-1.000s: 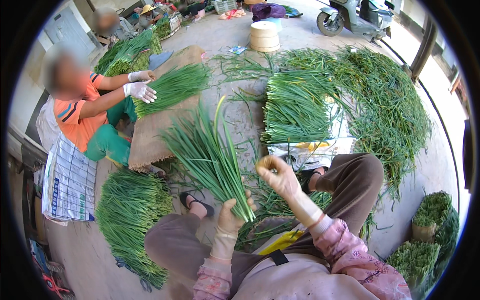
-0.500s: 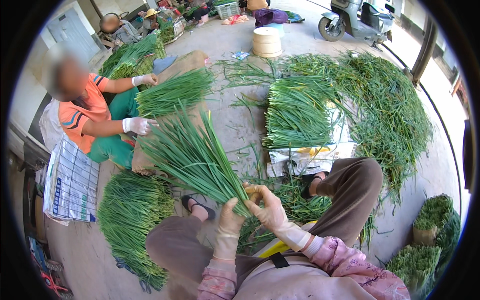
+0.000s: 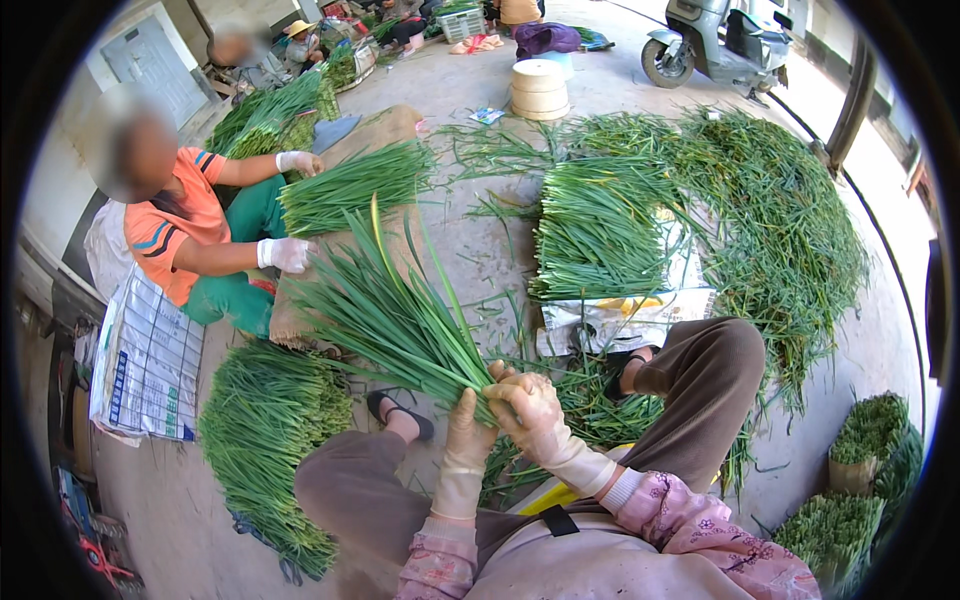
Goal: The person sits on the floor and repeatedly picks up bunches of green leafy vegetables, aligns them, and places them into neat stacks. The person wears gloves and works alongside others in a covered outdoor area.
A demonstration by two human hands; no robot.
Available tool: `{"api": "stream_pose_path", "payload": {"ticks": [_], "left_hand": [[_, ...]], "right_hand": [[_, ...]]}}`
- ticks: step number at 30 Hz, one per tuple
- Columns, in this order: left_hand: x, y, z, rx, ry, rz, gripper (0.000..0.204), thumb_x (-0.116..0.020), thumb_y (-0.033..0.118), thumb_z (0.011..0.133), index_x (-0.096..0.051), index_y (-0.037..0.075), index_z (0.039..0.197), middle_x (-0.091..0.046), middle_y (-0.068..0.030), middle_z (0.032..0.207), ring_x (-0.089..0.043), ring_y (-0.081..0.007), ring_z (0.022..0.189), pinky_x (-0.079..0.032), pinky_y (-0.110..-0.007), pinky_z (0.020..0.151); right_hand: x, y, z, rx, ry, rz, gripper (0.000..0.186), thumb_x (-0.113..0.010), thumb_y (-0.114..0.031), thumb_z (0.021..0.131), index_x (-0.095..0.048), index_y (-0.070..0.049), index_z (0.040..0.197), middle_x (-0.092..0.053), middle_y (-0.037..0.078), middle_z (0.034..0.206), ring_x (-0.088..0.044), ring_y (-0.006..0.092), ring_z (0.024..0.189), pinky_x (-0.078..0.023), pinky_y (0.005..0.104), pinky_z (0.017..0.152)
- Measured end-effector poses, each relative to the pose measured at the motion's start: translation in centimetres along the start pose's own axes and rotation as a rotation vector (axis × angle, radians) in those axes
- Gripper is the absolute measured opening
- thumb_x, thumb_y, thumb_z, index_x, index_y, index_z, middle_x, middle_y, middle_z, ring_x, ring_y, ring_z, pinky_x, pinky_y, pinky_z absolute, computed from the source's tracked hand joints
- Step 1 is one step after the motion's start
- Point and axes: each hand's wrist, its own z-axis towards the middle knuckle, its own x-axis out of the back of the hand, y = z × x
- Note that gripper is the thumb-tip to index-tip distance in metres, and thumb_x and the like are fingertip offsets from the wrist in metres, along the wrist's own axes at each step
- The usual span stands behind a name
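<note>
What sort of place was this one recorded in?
Probably a sheltered, open-sided work yard for harvested greens: a broad heap of loose, tangled green leaves covers part of the grey concrete floor, a neat stack of long green stalks lies nearby, and a pale grey scooter stands parked behind.

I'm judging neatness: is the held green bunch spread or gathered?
Spread at its far end: the green bunch fans out there, narrowing toward the left hand.

Grey floor (image 3: 615, 80), pale wall (image 3: 60, 190) at left, light grey door (image 3: 155, 68), dark post (image 3: 854, 105), bright daylight (image 3: 893, 150) at right
</note>
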Motion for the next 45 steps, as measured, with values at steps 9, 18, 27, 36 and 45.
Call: {"api": "stream_pose_path", "payload": {"ticks": [9,18,27,36,45], "left_hand": [[-1.0,0.3,-0.1,-0.069,0.043,-0.009,0.063,-0.076,0.027,0.075,-0.047,0.000,0.124,-0.054,-0.0093,0.120,-0.049,-0.0248,0.115,-0.038,-0.041,0.102],[0.1,0.1,0.2,-0.050,-0.016,0.049,0.071,-0.076,0.030,0.074,-0.040,0.007,0.131,-0.049,-0.0102,0.128,-0.047,-0.0260,0.118,-0.039,-0.041,0.103],[1.2,0.8,-0.2,0.037,-0.081,0.012,0.068,-0.071,0.032,0.078,-0.040,-0.006,0.125,-0.058,-0.0139,0.108,-0.054,-0.0255,0.106,-0.045,-0.038,0.093],[1.2,1.1,-1.0,-0.037,0.038,-0.045,0.065,-0.065,0.022,0.080,-0.035,0.011,0.137,-0.055,-0.0065,0.101,-0.056,-0.0175,0.088,-0.048,-0.032,0.083],[1.9,0.5,-0.8,0.023,-0.108,-0.066,0.067,-0.067,0.023,0.080,-0.034,0.011,0.137,-0.047,-0.0104,0.125,-0.050,-0.0156,0.081,-0.045,-0.035,0.078]], "right_hand": [[-0.9,0.2,-0.9,-0.262,-0.008,0.146,0.024,-0.067,-0.002,0.074,-0.059,-0.006,0.096,-0.060,0.009,0.083,-0.058,0.0284,0.079,-0.045,0.0377,0.072],[-0.9,0.6,-0.2,0.115,-0.042,-0.038,0.027,-0.065,-0.002,0.070,-0.060,-0.006,0.096,-0.056,0.007,0.089,-0.055,0.0271,0.083,-0.045,0.0381,0.076],[-0.1,0.0,0.2,0.367,-0.248,-0.156,0.033,-0.060,-0.009,0.069,-0.062,-0.008,0.102,-0.057,0.007,0.098,-0.055,0.0241,0.094,-0.044,0.0404,0.083],[2.4,0.0,2.6,0.143,-0.214,0.253,0.021,-0.063,-0.014,0.082,-0.062,-0.008,0.102,-0.065,0.002,0.089,-0.062,0.0233,0.091,-0.037,0.0447,0.099],[-2.2,2.9,8.9,-0.793,-0.185,0.645,0.021,-0.065,-0.020,0.085,-0.065,-0.002,0.094,-0.064,0.001,0.081,-0.054,0.0094,0.072,-0.043,0.0245,0.073]]}}
